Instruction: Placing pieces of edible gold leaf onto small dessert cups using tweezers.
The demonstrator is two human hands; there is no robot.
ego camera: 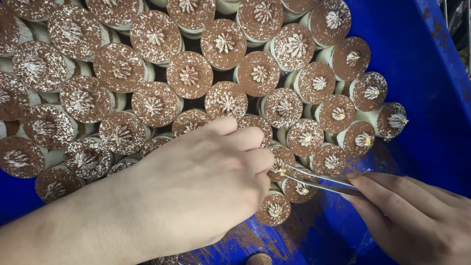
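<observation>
The small round cakes (189, 74) are short pale cylinders, each with a flat top dusted in brown cocoa and white sugar specks and a little piped cream rosette at its centre; several near the right-hand end carry a fleck of gold on the rosette; they stand packed side by side, touching, in a blue crate (431, 98), filling it from its far left corner across to near its right wall; roughly forty-five tops show, though the count runs off the upper and left edges, so an exact number cannot be told. The bare crate floor towards the near right corner is smeared with brown powder.

One pair of thin metal tweezers (319, 180) lies across that bare floor, its tips at the rosette of a cake (280, 166) in the near rows; the right hand (417, 216) pinches the tweezers between fingertips; the left hand (206, 186) rests loosely curled over the near cakes, knuckles touching the same cake, grasping nothing visible.
</observation>
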